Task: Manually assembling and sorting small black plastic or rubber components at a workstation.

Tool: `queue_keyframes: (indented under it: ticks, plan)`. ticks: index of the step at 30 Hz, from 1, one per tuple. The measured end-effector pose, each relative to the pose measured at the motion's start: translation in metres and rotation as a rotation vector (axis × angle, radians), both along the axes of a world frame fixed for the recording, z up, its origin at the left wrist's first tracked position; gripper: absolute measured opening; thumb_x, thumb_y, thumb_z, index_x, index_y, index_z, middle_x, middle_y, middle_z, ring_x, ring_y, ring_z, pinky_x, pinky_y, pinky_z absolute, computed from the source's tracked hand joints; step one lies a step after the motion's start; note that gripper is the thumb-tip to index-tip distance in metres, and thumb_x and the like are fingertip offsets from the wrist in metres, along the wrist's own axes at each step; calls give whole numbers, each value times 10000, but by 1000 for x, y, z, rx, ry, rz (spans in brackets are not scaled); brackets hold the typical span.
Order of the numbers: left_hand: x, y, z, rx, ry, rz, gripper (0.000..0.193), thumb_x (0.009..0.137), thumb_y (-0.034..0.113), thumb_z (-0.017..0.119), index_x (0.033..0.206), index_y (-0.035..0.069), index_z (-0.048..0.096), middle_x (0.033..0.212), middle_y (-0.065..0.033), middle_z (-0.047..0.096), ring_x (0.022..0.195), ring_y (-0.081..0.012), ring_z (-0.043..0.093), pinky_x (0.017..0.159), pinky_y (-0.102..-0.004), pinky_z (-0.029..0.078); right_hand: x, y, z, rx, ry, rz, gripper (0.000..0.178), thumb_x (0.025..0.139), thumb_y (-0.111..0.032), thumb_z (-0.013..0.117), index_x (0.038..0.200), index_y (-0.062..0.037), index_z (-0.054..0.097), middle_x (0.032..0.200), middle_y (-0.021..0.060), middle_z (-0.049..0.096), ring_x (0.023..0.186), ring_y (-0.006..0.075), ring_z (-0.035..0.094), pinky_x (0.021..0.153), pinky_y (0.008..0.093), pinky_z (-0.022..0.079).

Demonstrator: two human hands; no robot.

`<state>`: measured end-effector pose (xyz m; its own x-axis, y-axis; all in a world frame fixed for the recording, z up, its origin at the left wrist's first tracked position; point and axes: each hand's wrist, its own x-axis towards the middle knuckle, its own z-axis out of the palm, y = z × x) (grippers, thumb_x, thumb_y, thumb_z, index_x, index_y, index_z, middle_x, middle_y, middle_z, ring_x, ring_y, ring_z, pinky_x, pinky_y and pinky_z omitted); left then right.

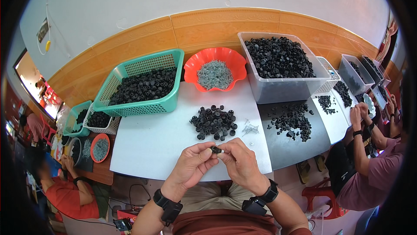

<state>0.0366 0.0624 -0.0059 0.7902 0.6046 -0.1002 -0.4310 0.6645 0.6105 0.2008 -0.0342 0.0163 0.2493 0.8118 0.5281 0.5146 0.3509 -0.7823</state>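
Observation:
My left hand pinches a small black plastic part between thumb and fingers, over the near edge of the white board. Fingertips of my right hand close on the right end of that same part; whether they also hold a screw is hidden. Just beyond my hands lies a pile of round black plastic caps. To its right is a small heap of loose silver screws. Farther right, many smaller black pieces are spread over a dark board.
At the back stand a green basket of black parts, a red scalloped bowl of screws and a clear bin heaped with black pieces. One co-worker sits at left, another at right by a red stool.

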Motion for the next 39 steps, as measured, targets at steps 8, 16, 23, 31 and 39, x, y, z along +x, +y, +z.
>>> queue_keyframes:
  ticks: [8, 16, 23, 31, 39]
  plan:
    - [0, -2, 1, 17, 15, 8, 274, 1005, 51, 659, 1271, -16, 668, 1135, -134, 730, 982, -174, 719, 937, -350, 621, 0, 0, 0, -3, -6, 1, 217, 876, 55, 740, 1073, -16, 683, 938, 111, 652, 742, 222, 661, 633, 308, 528]
    - [2, -6, 5, 53, 99, 31, 295, 1001, 53, 669, 1289, -10, 664, 1167, -132, 723, 986, -174, 715, 943, -340, 610, 0, 0, -2, 26, 11, -20, 223, 868, 54, 749, 1073, -22, 704, 923, 105, 662, 746, 218, 665, 635, 304, 528]
    - [4, -7, 5, 80, 100, 40, 258, 999, 58, 675, 1251, -1, 671, 1149, -120, 726, 974, -164, 714, 926, -328, 613, -1, -1, -7, 92, 59, -39, 252, 839, 54, 786, 1074, -28, 744, 923, 84, 685, 727, 165, 645, 614, 274, 509]
    - [3, -8, 5, 75, 116, 48, 222, 983, 67, 701, 1197, 10, 689, 1077, -101, 747, 925, -164, 724, 887, -320, 619, 1, -1, -11, 148, 34, -34, 235, 869, 32, 769, 1099, -4, 733, 965, 116, 720, 760, 218, 718, 637, 294, 567]
    - [3, -10, 5, 52, 129, 69, 209, 973, 62, 712, 1175, 8, 709, 1076, -109, 748, 914, -174, 723, 881, -326, 621, -1, -1, -11, 147, 34, -56, 280, 829, 34, 806, 1096, -32, 757, 950, 97, 719, 776, 188, 695, 647, 274, 541]
